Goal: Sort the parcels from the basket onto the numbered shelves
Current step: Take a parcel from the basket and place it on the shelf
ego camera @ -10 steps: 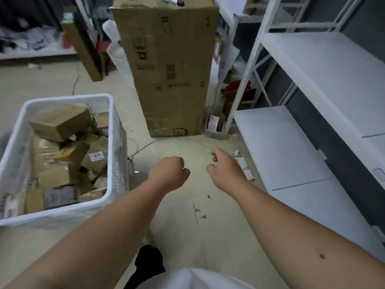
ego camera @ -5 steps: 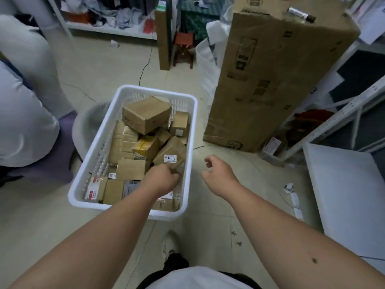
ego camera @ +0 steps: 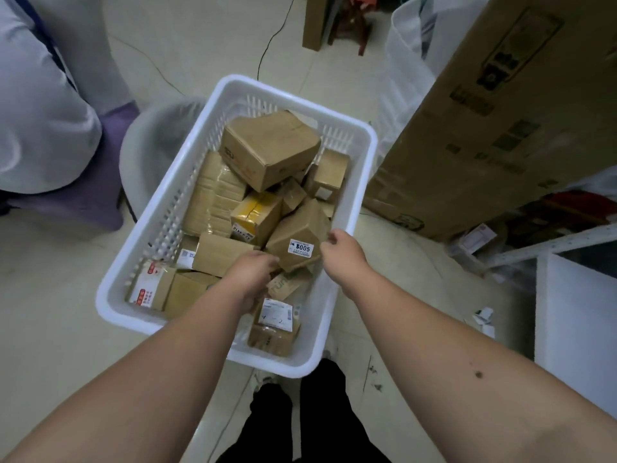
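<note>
Left hand (ego camera: pixel 252 274) curled onto the near-left edge of a brown parcel (ego camera: pixel 297 237) labelled 005; right hand (ego camera: pixel 340 250) pinched at its right corner. Parcel tilted, atop other cardboard parcels inside the white basket (ego camera: pixel 160 228) on the floor. Tall cardboard box (ego camera: pixel 484 128) just right of the basket; white shelf (ego camera: pixel 577 312) at far right.

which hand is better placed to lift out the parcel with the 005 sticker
Probably the left hand: it is already at the lower corner of the 005 parcel in the basket. The right hand is at its right edge, fingers curled.
</note>
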